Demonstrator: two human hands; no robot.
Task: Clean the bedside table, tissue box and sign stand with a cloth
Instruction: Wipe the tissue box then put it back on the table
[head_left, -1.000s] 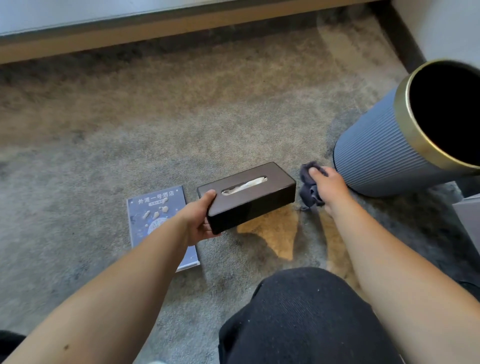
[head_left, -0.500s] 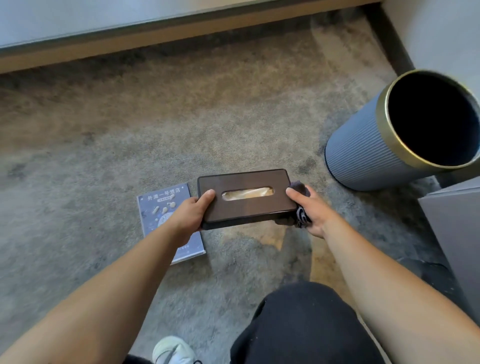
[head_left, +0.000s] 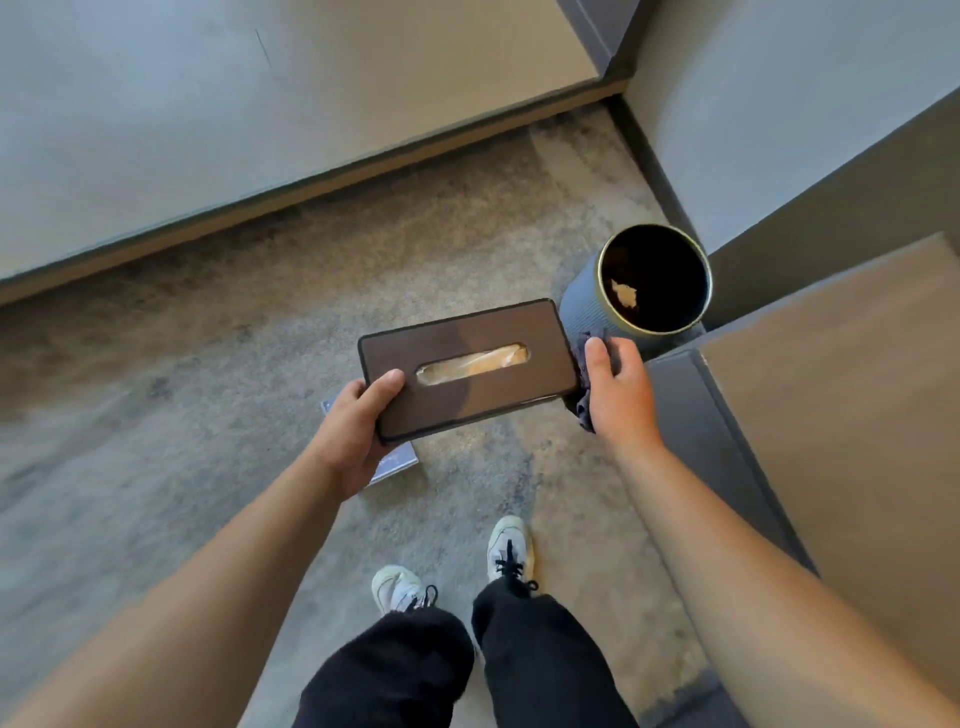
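The dark brown tissue box (head_left: 467, 366) is held level in the air above the carpet, its slot showing tissue. My left hand (head_left: 353, 431) grips its left end, thumb on top. My right hand (head_left: 615, 389) holds a dark grey cloth (head_left: 586, 364) pressed against the box's right end. The blue sign stand (head_left: 395, 460) lies flat on the carpet under my left hand, mostly hidden. The bedside table (head_left: 841, 415), with a tan top and grey sides, stands at the right.
A ribbed blue bin (head_left: 587, 312) with a gold rim stands on the carpet just beyond the box, against the table. A bed base (head_left: 208, 130) runs along the far side. My feet in white shoes (head_left: 509, 545) are on the grey carpet below.
I have risen from a crouch to standing. The tissue box came up off the floor with both hands, and the cloth moved onto its right end.
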